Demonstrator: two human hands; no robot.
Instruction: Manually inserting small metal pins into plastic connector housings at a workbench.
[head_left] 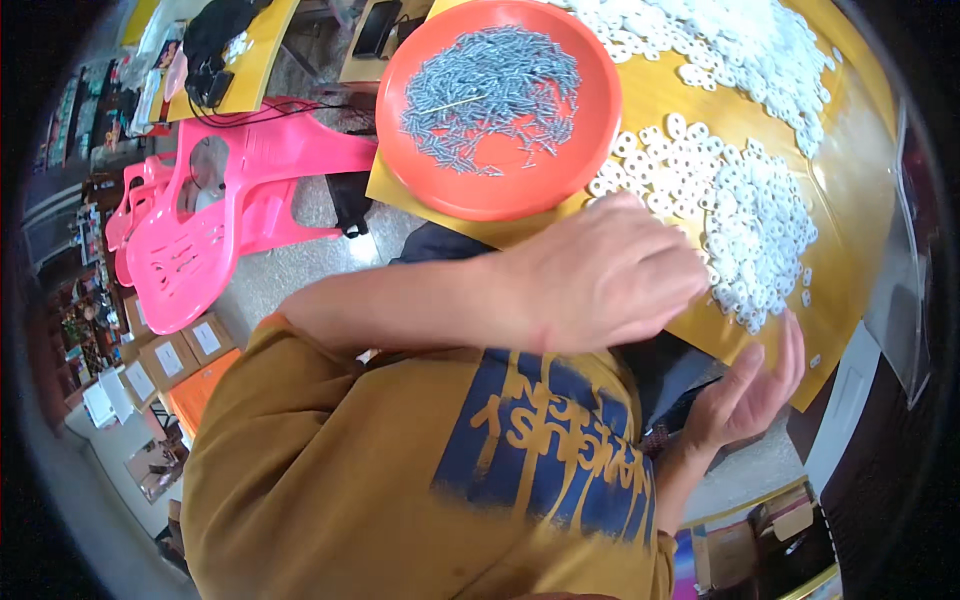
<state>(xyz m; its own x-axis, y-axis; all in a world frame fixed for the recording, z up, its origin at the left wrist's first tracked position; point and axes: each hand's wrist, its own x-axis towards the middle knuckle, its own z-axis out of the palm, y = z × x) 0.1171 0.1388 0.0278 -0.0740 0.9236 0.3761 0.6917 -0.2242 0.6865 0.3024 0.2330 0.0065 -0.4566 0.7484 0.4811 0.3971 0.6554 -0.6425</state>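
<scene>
My left hand [610, 272] reaches across in front of my chest, back of the hand up, fingers curled in at the table's near edge. Its fingertips are hidden, so I cannot make out what they hold. Just beyond it lies a heap of small white plastic pieces with holes [755, 230], some of them whiter and looser on the left side [675, 165]. My right hand [750, 395] is held off the table's near right edge, thumb and fingers apart, with nothing visible in it. A red-orange round basin [500, 190] holds a pile of small grey metal screws or nails [490, 90].
Another large heap of white pieces [740, 50] covers the far part of the yellow table [850, 200]. Pink plastic chairs [250, 180] stand at the left. A second yellow table [255, 75] carries black items. Cardboard boxes [170, 355] sit at the lower left.
</scene>
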